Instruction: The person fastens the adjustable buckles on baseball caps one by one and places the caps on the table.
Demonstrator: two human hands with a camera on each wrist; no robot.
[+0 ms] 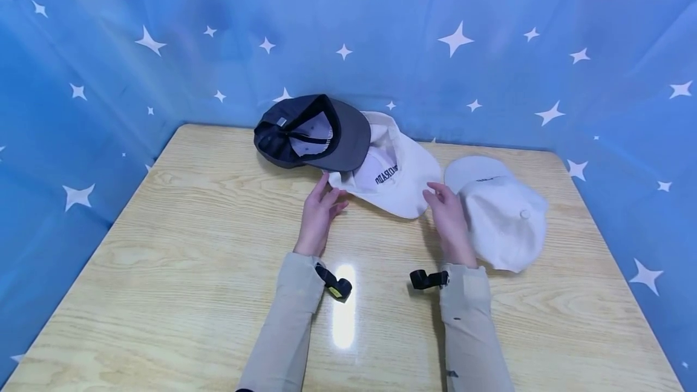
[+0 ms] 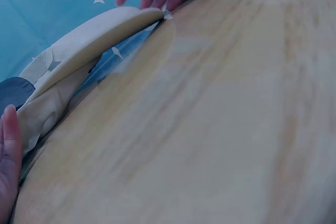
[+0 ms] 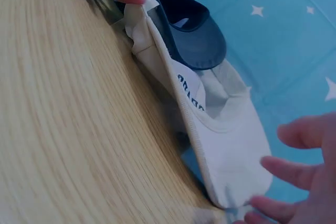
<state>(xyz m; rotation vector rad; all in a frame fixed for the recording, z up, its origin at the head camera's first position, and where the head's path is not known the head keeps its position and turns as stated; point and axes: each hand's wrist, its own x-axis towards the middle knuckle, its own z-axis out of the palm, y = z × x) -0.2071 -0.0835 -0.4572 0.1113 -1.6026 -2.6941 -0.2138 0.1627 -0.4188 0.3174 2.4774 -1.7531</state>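
Note:
A white cap (image 1: pixel 411 168) with dark lettering lies with its hollow side up at the back of the table, its brim toward the right. My left hand (image 1: pixel 317 216) pinches the rear edge of this cap, seen best in the right wrist view. On the brim side, my right hand (image 1: pixel 449 219) has its fingers spread, with fingertips (image 3: pixel 268 163) at the brim edge; firm contact cannot be told. A dark grey cap (image 1: pixel 354 132), also hollow side up, overlaps the white one on the left. The left wrist view shows the white cap's underside (image 2: pixel 52 103).
Right of my right hand sits a second white cap (image 1: pixel 506 222), crown up, close to that forearm. The wooden table (image 1: pixel 190 259) ends at a blue star-patterned cloth (image 1: pixel 348 29) behind and at both sides.

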